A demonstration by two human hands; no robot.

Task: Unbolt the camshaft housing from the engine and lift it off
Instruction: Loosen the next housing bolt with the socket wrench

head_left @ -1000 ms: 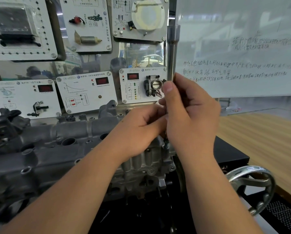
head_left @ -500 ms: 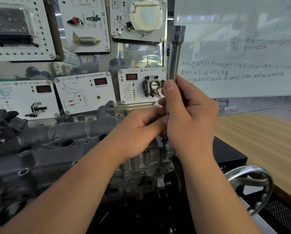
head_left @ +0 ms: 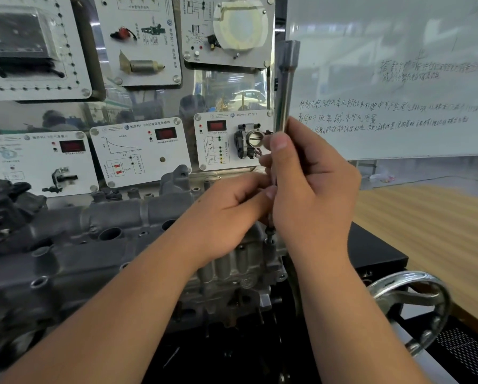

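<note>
**At the housing's right end: both hands on the socket driver**

Far left to centre, camshaft housing point(head_left: 99, 225) sits on the engine point(head_left: 232, 275), grey casting running toward me and left, open bores showing on top. Sensor display panels point(head_left: 140, 151) stand behind it.

My left hand point(head_left: 226, 217) comes in over the housing, fingertips pinching the lower shaft of the socket driver point(head_left: 286, 87). My right hand point(head_left: 312, 187) is wrapped round the shaft just above, thumb up along it. Tool stands near upright, slightly tilted, its thick top end above my fist. Its dark tip point(head_left: 270, 234) shows below my right palm, down at the housing's right end; can't tell if it's seated on a bolt.

Whiteboard point(head_left: 398, 79) behind right. Chrome handwheel point(head_left: 409, 306) low right.
</note>
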